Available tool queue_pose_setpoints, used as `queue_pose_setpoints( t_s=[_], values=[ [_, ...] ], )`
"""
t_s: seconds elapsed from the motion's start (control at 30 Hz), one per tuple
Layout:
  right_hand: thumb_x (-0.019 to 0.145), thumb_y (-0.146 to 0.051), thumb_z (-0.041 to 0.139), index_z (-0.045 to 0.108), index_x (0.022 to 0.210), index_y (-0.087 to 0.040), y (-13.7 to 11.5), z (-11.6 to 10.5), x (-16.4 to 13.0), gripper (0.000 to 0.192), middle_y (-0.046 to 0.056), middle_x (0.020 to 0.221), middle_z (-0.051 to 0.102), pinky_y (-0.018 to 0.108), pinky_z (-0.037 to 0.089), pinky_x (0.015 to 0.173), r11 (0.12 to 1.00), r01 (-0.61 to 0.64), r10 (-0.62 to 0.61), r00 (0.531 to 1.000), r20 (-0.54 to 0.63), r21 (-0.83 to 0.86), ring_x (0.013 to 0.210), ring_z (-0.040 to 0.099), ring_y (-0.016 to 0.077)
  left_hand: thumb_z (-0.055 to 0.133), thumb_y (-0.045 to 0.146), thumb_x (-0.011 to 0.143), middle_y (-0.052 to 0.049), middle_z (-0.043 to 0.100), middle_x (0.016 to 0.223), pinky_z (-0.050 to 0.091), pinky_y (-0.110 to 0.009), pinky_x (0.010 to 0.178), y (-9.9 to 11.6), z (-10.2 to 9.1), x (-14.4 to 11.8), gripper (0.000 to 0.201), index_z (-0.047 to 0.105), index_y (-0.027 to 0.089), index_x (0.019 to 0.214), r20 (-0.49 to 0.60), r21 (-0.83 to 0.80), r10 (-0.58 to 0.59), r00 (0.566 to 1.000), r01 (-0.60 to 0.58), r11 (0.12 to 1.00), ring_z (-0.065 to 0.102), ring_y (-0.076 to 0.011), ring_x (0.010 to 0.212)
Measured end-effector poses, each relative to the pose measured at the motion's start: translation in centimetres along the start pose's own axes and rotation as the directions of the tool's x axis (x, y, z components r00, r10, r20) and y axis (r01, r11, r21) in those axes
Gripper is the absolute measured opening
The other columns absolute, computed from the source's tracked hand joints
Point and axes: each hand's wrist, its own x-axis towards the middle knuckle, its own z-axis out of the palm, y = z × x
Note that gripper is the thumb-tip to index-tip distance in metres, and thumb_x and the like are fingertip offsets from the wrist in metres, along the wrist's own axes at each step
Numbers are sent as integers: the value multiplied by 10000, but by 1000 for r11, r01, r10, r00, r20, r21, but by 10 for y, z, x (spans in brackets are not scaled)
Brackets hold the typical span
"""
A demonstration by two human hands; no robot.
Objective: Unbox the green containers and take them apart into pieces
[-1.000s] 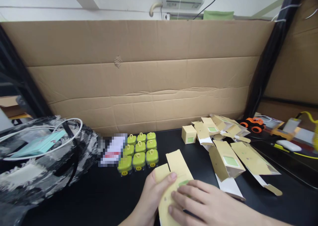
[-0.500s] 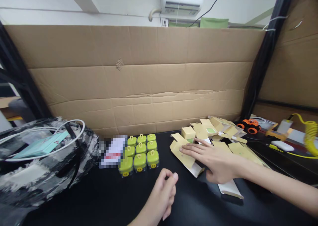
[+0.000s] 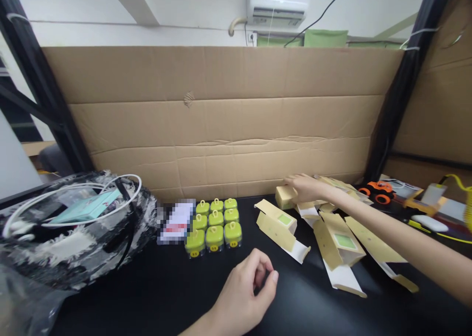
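My left hand (image 3: 248, 290) hovers over the front of the black table (image 3: 147, 296), fingers loosely curled, thumb close to the index finger, nothing held. At the back, my right hand (image 3: 304, 187) has its fingers around the top of a small pale-yellow box (image 3: 285, 197); its thumb is hidden. Nearer me lie opened pale-yellow boxes with green-lined windows: one box (image 3: 276, 223) in the middle, another box (image 3: 337, 242) to its right, and a flattened box (image 3: 381, 252) under my forearm. More opened cartons (image 3: 342, 186) are partly covered by my arm.
Green-lidded clear containers (image 3: 214, 234) stand in rows left of centre, beside a blurred label sheet (image 3: 177, 223). A black-and-white bag (image 3: 92, 247) with a white cable fills the left. An orange toy truck (image 3: 379, 192) sits at right. A cardboard wall (image 3: 228, 119) stands behind.
My right hand has moved from the middle opened box to the back, at the small box. The opened boxes at right now lie further apart. My left hand's fingers have loosened slightly.
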Motion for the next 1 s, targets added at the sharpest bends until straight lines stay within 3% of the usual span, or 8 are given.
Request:
queue_pose_setpoints(
  t_s=[0.1, 0.2, 0.3, 0.47, 0.63, 0.8, 0.93, 1.0],
  values=[
    [698, -143, 583, 512, 1113, -117, -16, -16, -24, 422, 178, 1113, 545, 437, 424, 837, 1000, -8, 7, 988, -153, -5, 1006, 535, 319, 484, 145, 824, -52, 522, 989, 470, -311, 780, -2, -1, -3, 180, 442, 218, 983, -85, 200, 226, 971, -205, 958, 563, -178, 917],
    [736, -143, 587, 475, 1113, -166, -48, -28, -53, 394, 121, 1094, 542, 377, 429, 847, 992, 89, -68, 972, -227, 84, 1018, 520, 265, 507, 126, 823, -139, 407, 1300, 397, -425, 984, -4, -1, -4, 429, 319, 237, 1192, -150, 294, 377, 914, -322, 900, 407, -255, 1247],
    [721, -213, 671, 491, 1037, -211, -87, -26, -78, 363, 64, 1024, 574, 326, 465, 774, 905, 222, -162, 969, -187, 363, 939, 556, 223, 550, 161, 820, -158, 353, 1380, 329, -490, 1044, -4, -6, -4, 551, 248, 254, 1271, -175, 327, 401, 899, -331, 885, 316, -294, 1319],
    [748, -297, 704, 490, 1068, -202, -121, 0, -97, 396, 64, 971, 581, 343, 477, 720, 872, 264, -212, 963, -168, 412, 879, 562, 230, 605, 258, 801, -131, 531, 1258, 451, -425, 934, -2, -14, -2, 605, 276, 256, 1309, -40, 210, 271, 962, -257, 943, 540, -290, 1134],
    [774, -489, 636, 486, 1006, -182, -118, 16, -106, 413, 90, 913, 583, 386, 467, 695, 879, 321, -139, 880, -455, 351, 845, 554, 255, 657, 263, 741, -86, 514, 1256, 434, -368, 939, -3, -13, 3, 669, 290, 269, 1300, -64, 120, 86, 994, -78, 990, 539, -257, 1110],
    [955, -301, 381, 484, 943, -219, -123, -2, -114, 132, 15, 827, 575, 247, 483, 644, 587, 239, -95, 969, -228, 773, 727, 563, 132, 692, 195, 663, -26, 512, 1023, 477, -309, 774, -2, -11, 4, 498, 399, 260, 1060, 18, 23, 23, 1000, -23, 999, 578, -198, 889],
    [829, -112, 496, 473, 1156, -206, -122, -12, -106, 342, 65, 1124, 577, 364, 379, 965, 609, 414, -349, 906, -240, 677, 1094, 500, 192, 669, 215, 695, -2, 536, 931, 443, -268, 686, 2, -15, 5, 412, 323, 254, 915, -1, -63, -5, 1000, 5, 998, 574, -160, 789],
    [841, -148, 498, 545, 1053, -203, -119, -8, -102, 224, 62, 1060, 606, 390, 381, 945, 623, 412, -362, 905, -222, 665, 1050, 513, 208, 683, 243, 685, 21, 538, 825, 408, -234, 613, 5, -19, 7, 418, 317, 248, 888, 20, -115, -62, 998, 64, 991, 552, -141, 719]
  ],
)
